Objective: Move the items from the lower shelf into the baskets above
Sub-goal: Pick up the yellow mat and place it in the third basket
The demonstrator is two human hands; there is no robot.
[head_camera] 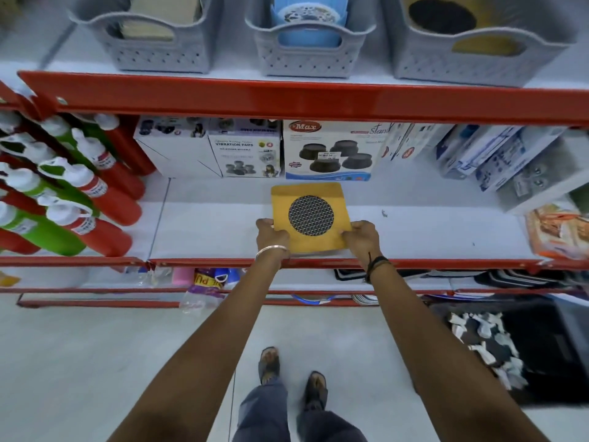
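we have both hands on a yellow card packet (310,218) with a round black mesh disc showing through its middle. our left hand (271,236) pinches the near left corner, thumb on top and the other fingers curled under; our right hand (361,236) does the same at the near right corner. both sets of fingers are closed down on the card, one at each side, which we judge keeps a thin, floppy sheet flat and level rather than letting it sag from one corner.

beyond our fingertips the packet's far edge points toward the boxed goods at the back of the lower shelf (430,231). whether that far edge rests on the shelf or is just clear of it, we cannot tell. the near edge sits at our knuckles, just inside the red shelf lip.

above and to the right of our fingers stands the right grey basket (478,62), which already holds a yellow card with a black disc like ours, so that looks to be where this one belongs. the middle basket (307,55), straight above our hands, holds blue items, and the left basket (153,49) pale ones.
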